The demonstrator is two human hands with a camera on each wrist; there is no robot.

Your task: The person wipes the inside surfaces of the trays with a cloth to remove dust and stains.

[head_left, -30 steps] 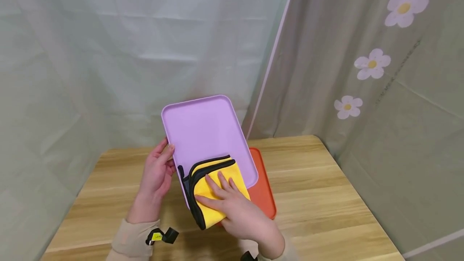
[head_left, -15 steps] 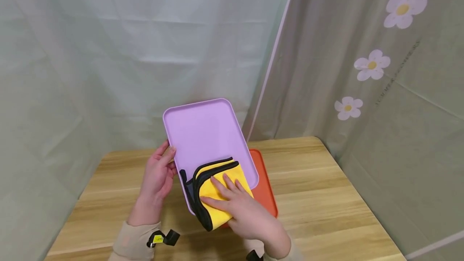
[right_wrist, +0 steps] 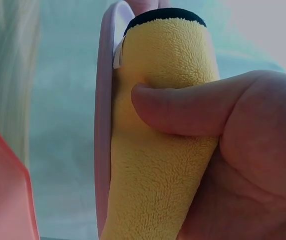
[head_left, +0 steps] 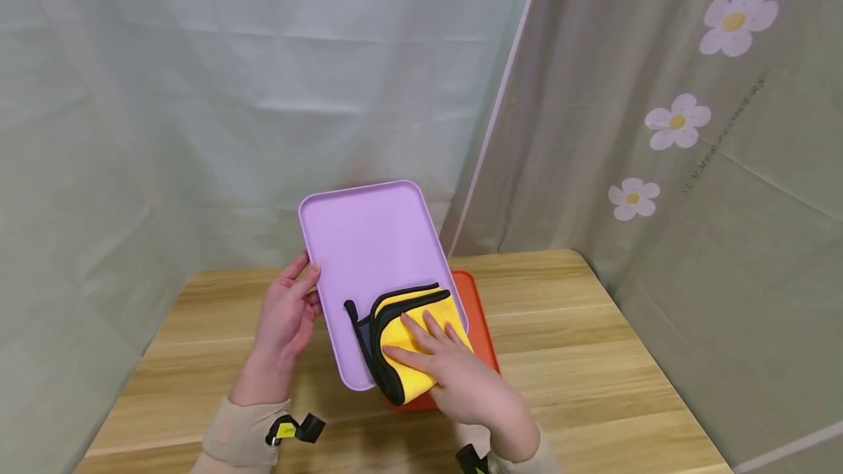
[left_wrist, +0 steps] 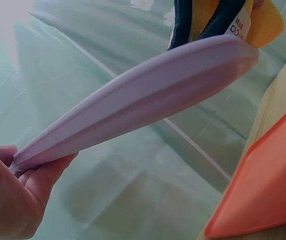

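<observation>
A lilac rectangular tray (head_left: 372, 240) is held tilted above the table by my left hand (head_left: 287, 309), thumb on the rim and fingers behind it. The left wrist view shows this grip on the tray's edge (left_wrist: 133, 107). My right hand (head_left: 454, 375) lies over a folded yellow cleaning cloth (head_left: 411, 379) with dark trim, against the tray's lower right part. In the head view its fingers spread across the cloth. In the right wrist view the thumb (right_wrist: 182, 110) presses the plush fold (right_wrist: 152, 165), pinching it; the fingertips are hidden there.
An orange-red tray (head_left: 479, 324) lies on the wooden table (head_left: 579, 357), partly covered by the lilac tray. Pale curtains (head_left: 296, 72) stand behind and at both sides, the right one printed with white flowers (head_left: 678, 121).
My right hand has slid the cloth to the right across the lilac tray, towards its right edge. The tray sits slightly lower in view than a second ago; my left hand keeps its grip.
</observation>
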